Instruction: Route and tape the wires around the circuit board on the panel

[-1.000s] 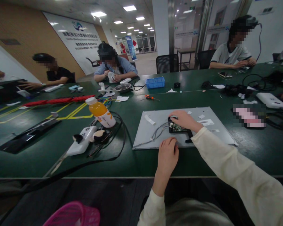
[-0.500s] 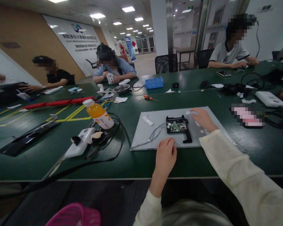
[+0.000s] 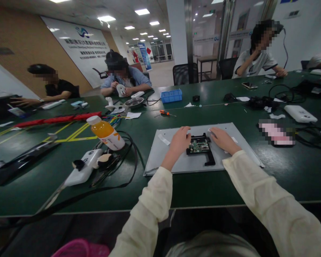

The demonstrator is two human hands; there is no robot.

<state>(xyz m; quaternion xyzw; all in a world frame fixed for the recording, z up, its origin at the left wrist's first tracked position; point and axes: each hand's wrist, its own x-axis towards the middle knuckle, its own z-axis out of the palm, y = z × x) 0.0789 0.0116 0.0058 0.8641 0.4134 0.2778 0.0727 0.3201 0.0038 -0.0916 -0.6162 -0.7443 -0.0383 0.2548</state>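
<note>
A flat grey metal panel (image 3: 240,142) lies on the green table in front of me. On it sits a black plastic bracket (image 3: 210,159) around a green circuit board (image 3: 199,145). My left hand (image 3: 178,143) is over the panel, its bent fingers parted at the bracket's upper left corner; whether they touch it I cannot tell. On the other side, my right hand (image 3: 224,140) rests by the bracket's upper right corner, fingers stretched out beside a small white scrap at their tips. A strip of white tape (image 3: 164,139) sticks to the panel's left part. My left arm hides most of the grey cables.
Left of the panel stand an orange drink bottle (image 3: 107,134), a white power bank (image 3: 84,167) and black cables. Beyond it lie an orange screwdriver (image 3: 166,113) and a blue basket (image 3: 171,96). A pink phone (image 3: 276,132) lies right. Several people sit around the table.
My left hand has moved from the panel's near edge up to the bracket's upper left corner. My right hand has shifted slightly toward the bracket. The view has shifted a little.
</note>
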